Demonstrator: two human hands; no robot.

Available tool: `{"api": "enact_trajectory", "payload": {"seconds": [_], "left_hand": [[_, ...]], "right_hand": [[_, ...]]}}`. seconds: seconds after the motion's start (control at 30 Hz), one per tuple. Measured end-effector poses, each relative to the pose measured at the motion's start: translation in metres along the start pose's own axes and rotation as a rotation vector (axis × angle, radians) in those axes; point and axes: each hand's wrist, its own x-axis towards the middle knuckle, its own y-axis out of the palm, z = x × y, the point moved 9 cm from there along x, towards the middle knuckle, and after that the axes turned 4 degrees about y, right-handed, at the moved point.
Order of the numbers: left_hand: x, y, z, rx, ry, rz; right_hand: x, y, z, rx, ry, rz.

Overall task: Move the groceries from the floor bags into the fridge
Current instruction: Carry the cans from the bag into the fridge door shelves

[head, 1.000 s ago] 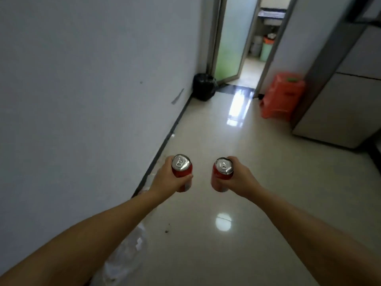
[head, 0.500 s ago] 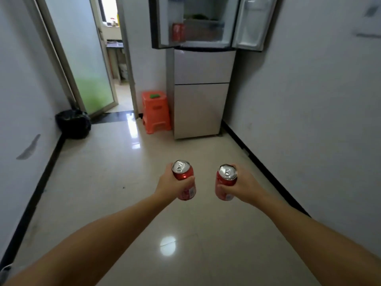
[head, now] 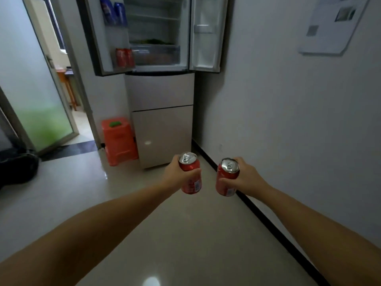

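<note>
- Head view: the left hand [head: 175,174] holds one red can [head: 190,175] upright, fingers and thumb wrapped round its body; the right hand [head: 246,178] holds a second red can [head: 226,178] the same way. Each grip is closed on its can.
- Position: both cans are carried in the air above the floor [head: 175,234], well apart from the fridge [head: 160,89], which stands ahead with both upper doors open.
- Risk, slip: each can is held by one hand only, round a smooth wall. A loosened grip would likely drop it onto the hard floor, denting or bursting it.
- Risk, collision: the orange stool [head: 118,139] stands just beside the fridge base on the left. A careless approach could catch a foot on it.
- Risk, placement: with both hands occupied, neither is free to steady a door or shift stored items.
- Container, left door [head: 97,38]: the lower bin holds red cans [head: 123,57]; the upper bin holds two blue packs [head: 113,10], type not legible.
- Container, main compartment: green produce [head: 153,41] lies on a shelf above a drawer [head: 156,55]; drawer contents cannot be told.
- Container, right door [head: 206,34]: no contents can be made out.
- Floor bags: not in view.
</note>
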Motion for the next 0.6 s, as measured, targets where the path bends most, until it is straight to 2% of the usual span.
{"api": "enact_trajectory", "payload": {"seconds": [0.2,0.4,0.6], "left_hand": [[0.156,0.048,-0.031,0.006,0.051,0.036],[0.277,0.105,-0.038,-0.034,0.034,0.064],[0.406,0.144,-0.031,0.042,0.017,0.101]], "right_hand": [[0.124,-0.061,-0.035,0.013,0.051,-0.041],[0.233,-0.103,-0.092,0.064,0.108,-0.053],[0.388,-0.13,-0.111,0.034,0.01,0.014]]}}
